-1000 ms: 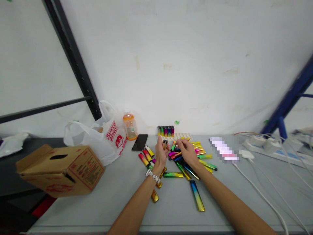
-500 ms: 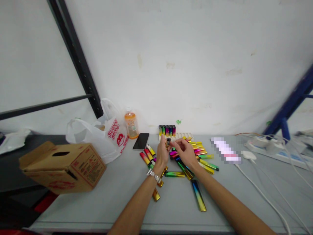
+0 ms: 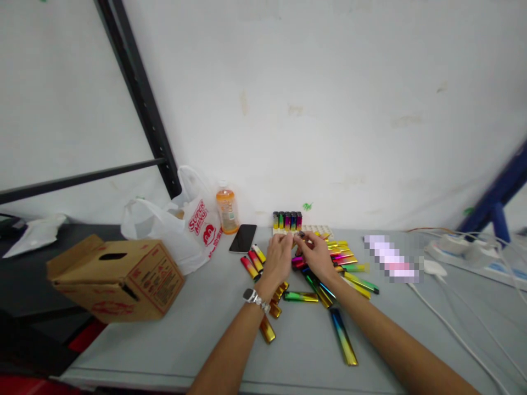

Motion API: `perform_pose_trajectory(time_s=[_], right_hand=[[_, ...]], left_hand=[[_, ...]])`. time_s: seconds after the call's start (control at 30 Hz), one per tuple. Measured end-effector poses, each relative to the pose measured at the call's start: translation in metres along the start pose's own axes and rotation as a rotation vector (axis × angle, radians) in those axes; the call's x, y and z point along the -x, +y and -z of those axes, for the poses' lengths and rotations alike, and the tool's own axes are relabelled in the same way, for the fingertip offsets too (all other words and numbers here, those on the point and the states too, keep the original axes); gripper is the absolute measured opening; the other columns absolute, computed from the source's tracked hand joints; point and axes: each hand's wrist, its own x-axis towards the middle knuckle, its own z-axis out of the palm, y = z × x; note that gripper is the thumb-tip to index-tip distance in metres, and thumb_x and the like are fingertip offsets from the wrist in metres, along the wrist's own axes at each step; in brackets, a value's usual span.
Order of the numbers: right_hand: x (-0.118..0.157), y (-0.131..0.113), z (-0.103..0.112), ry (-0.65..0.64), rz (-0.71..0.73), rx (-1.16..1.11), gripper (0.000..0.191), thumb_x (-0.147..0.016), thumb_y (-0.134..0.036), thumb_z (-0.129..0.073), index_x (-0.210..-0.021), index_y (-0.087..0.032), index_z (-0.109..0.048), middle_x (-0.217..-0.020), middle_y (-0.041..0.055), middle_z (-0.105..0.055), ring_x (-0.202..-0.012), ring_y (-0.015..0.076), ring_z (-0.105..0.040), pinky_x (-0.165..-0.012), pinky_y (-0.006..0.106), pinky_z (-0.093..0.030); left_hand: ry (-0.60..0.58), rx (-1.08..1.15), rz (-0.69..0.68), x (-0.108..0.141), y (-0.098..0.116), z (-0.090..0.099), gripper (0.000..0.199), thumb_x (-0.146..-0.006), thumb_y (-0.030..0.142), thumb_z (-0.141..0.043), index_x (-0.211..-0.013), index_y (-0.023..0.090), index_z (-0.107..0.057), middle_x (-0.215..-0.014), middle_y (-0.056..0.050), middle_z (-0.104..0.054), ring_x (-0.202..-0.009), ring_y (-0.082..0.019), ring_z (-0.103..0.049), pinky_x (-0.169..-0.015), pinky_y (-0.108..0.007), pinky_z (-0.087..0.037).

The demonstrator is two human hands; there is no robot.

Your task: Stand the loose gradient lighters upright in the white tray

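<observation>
My left hand (image 3: pixel 280 258) and my right hand (image 3: pixel 316 255) meet at the middle of the grey table (image 3: pixel 304 340). Their fingertips are closed around a small lighter (image 3: pixel 302 235), of which only the dark metallic top shows. Just behind, lighters with coloured bodies (image 3: pixel 287 220) stand upright in rows on a pale tray with holes (image 3: pixel 321 229). Loose shiny lighters in yellow, green, pink and blue lie around and under both hands. One blue and yellow lighter (image 3: pixel 343 337) lies nearer the front edge.
A cardboard box (image 3: pixel 119 280), a white plastic bag (image 3: pixel 181 236), an orange bottle (image 3: pixel 228 211) and a black phone (image 3: pixel 243 238) stand or lie at the left. Blurred out, a bright phone-like object (image 3: pixel 391 258) lies at the right, near white cables and a power strip (image 3: pixel 473 255).
The view has shifted, so everything appears slightly farther right. My left hand has turned, its fingers now curled over, and the lighter between my hands has tilted from upright.
</observation>
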Motion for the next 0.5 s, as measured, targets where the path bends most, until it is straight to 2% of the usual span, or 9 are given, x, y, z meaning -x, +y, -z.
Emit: perform_pose_trajectory(time_s=[0.1, 0.2, 0.3, 0.4, 0.5], right_hand=[[-0.013, 0.002, 0.006, -0.018, 0.027, 0.057, 0.033, -0.083, -0.051, -0.061, -0.091, -0.019, -0.062, -0.073, 0.0039, -0.068, -0.060, 0.0192, -0.065, -0.048, 0.027, -0.046], [-0.031, 0.005, 0.012, -0.010, 0.084, 0.173, 0.031, -0.082, -0.045, -0.062, -0.098, -0.019, -0.063, -0.081, 0.0053, -0.070, -0.068, 0.0200, -0.068, -0.054, 0.028, -0.050], [-0.048, 0.008, 0.015, -0.012, 0.139, 0.281, 0.025, -0.083, -0.037, -0.059, -0.100, -0.019, -0.063, -0.079, 0.0043, -0.071, -0.069, 0.0194, -0.068, -0.062, 0.030, -0.051], [-0.063, 0.009, 0.013, -0.021, 0.202, 0.398, 0.022, -0.085, -0.032, -0.057, -0.101, -0.019, -0.065, -0.079, 0.0042, -0.071, -0.073, 0.0197, -0.067, -0.069, 0.031, -0.051], [-0.078, 0.010, 0.005, -0.068, 0.291, 0.535, 0.024, -0.087, -0.028, -0.056, -0.108, -0.019, -0.064, -0.081, 0.0045, -0.071, -0.075, 0.0194, -0.066, -0.072, 0.031, -0.048]], left_hand=[[0.039, -0.465, 0.040, 0.005, -0.005, 0.016, 0.049, -0.098, 0.046, -0.036, -0.129, 0.017, -0.060, -0.126, -0.017, -0.061, -0.120, -0.031, -0.051, -0.106, -0.047, -0.035], [-0.002, -0.689, 0.115, 0.012, -0.015, 0.019, 0.054, -0.098, 0.046, -0.036, -0.132, 0.010, -0.057, -0.135, -0.023, -0.056, -0.130, -0.036, -0.046, -0.111, -0.053, -0.028], [-0.071, -0.724, 0.126, 0.018, -0.023, 0.011, 0.061, -0.097, 0.050, -0.033, -0.134, 0.007, -0.055, -0.141, -0.025, -0.053, -0.139, -0.039, -0.038, -0.115, -0.056, -0.023], [-0.145, -0.690, 0.084, 0.018, -0.026, 0.001, 0.059, -0.098, 0.050, -0.033, -0.135, 0.010, -0.054, -0.145, -0.022, -0.050, -0.143, -0.037, -0.033, -0.117, -0.054, -0.022], [-0.200, -0.611, 0.000, 0.013, -0.025, -0.003, 0.046, -0.099, 0.039, -0.035, -0.130, 0.014, -0.057, -0.141, -0.018, -0.054, -0.139, -0.032, -0.041, -0.116, -0.047, -0.027]])
